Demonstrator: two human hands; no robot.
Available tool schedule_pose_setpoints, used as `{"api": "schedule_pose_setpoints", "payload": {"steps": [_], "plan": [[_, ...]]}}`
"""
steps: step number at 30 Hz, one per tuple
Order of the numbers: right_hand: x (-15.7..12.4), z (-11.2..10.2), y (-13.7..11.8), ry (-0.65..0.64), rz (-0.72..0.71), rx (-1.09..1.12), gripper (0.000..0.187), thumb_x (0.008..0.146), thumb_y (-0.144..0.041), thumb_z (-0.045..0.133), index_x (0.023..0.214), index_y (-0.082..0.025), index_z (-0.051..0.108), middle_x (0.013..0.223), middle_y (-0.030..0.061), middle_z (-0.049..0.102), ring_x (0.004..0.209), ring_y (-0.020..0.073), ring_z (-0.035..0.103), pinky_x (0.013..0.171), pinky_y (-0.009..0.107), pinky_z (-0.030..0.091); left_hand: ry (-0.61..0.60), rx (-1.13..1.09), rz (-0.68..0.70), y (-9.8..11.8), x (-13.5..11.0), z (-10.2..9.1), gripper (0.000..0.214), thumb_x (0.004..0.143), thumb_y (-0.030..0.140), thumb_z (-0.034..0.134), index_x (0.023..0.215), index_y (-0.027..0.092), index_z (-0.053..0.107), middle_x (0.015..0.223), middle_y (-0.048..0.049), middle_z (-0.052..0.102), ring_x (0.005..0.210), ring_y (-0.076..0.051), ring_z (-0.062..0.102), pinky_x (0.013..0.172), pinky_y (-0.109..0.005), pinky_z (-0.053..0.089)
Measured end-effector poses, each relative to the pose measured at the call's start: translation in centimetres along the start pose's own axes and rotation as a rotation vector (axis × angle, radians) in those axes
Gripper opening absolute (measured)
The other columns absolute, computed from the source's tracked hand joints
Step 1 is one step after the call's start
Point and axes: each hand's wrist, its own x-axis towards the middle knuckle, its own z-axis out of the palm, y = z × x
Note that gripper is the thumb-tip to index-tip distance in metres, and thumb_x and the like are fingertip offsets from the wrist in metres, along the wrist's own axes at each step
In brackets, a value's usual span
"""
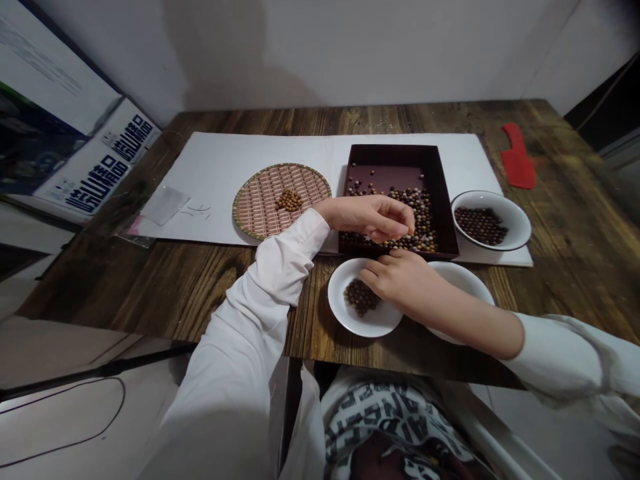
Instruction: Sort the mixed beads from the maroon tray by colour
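Dark maroon tray (397,152) holds many mixed beads (410,223) near the wooden table's (125,287) far edge.
The left hand (367,219) pinches closed above them; the right hand (395,280) curls over a white bowl (350,327) of dark beads (361,297), its grip unclear. A far bowl (520,227) holds more dark beads (481,225); tan beads (289,200) sit on a woven round tray (257,200); blue Chinese lettering marks a carton (97,183).

A flat red plastic piece (517,157) lies at the right of the dark-grained wooden table (575,220). A white paper sheet (240,167) carries a small translucent square packet (165,205). A blue-and-white printed banner (95,173) stands left; a thin black cable (65,427) loops across the pale floor (50,360).
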Motion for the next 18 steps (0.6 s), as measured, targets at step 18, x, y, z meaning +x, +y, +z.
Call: {"api": "schedule_pose_setpoints", "payload": {"steps": [18], "plan": [[-7.1, 2.4, 7.9, 0.58, 0.075, 0.399, 0.007, 0.093, -0.017, 0.059, 0.096, -0.018, 0.065, 0.081, 0.0031, 0.073, 0.069, 0.011, 0.065, 0.064, 0.023, 0.046, 0.107, 0.035, -0.074, 0.6, -0.2, 0.5, 0.035, 0.064, 0.038, 0.087, 0.08, 0.012, 0.07, 0.066, 0.0, 0.056, 0.051, -0.004, 0.045, 0.046, -0.016, 0.034]]}}
